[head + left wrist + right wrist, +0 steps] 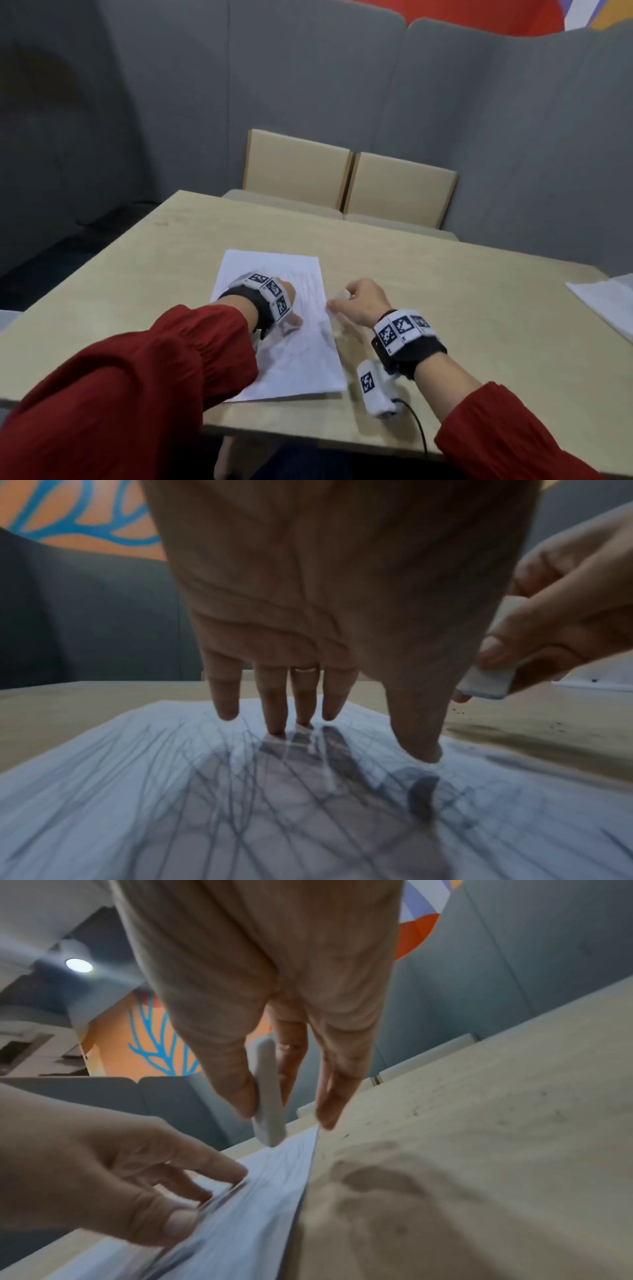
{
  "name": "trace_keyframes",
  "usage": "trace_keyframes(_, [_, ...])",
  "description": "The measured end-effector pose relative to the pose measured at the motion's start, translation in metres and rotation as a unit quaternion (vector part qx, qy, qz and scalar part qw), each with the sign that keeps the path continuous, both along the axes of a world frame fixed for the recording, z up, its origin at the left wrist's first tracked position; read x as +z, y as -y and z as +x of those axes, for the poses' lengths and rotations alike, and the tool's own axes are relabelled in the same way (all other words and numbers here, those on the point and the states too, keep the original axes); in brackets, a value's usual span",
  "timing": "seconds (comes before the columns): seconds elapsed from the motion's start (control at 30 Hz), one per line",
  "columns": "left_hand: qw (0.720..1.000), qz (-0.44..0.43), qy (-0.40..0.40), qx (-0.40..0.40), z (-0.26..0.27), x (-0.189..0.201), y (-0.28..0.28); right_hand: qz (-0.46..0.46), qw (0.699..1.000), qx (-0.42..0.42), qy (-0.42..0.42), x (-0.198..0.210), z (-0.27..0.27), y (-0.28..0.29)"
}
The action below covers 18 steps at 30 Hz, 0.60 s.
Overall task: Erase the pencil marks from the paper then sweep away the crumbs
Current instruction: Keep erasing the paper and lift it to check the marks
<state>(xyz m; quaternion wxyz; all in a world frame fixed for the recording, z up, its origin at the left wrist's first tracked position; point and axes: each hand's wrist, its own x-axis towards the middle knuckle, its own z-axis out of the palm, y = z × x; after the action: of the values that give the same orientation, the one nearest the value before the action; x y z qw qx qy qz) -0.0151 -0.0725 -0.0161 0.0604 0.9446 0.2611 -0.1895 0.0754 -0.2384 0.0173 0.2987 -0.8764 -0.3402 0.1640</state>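
Beyond both hands, across the light wooden table (445, 274), two beige chairs (349, 178) stand side by side against grey upholstered panels (308, 75). Well to the right of the right hand, a stack of white sheets (606, 301) lies at the table's edge. High above the panels, an orange wall with blue branching lines (154, 1042) shows.

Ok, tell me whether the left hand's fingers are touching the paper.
Touching. The left wrist view shows the left hand with its fingertips planted on the pencil-marked paper, meeting their shadows with no gap.
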Motion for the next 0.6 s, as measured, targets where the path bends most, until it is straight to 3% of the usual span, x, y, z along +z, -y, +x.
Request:
trace_keyframes(0.1, [0.999,0.024,0.041,-0.020,0.002,0.008,0.001,0.008,1.000,-0.004,-0.003,0.006,0.016,-0.004])
trace_keyframes(0.23, [0.999,0.024,0.017,-0.035,-0.002,0.020,0.017,-0.026,0.997,0.059,-0.046,0.004,0.019,-0.012])
trace_keyframes(0.37, [0.998,-0.004,-0.042,-0.040,-0.001,0.016,0.030,-0.159,0.982,0.083,0.053,0.002,0.017,-0.017])
trace_keyframes(0.6, [0.995,-0.034,-0.053,-0.078,0.009,0.009,0.040,-0.212,0.961,0.141,0.104,-0.008,0.022,-0.011])
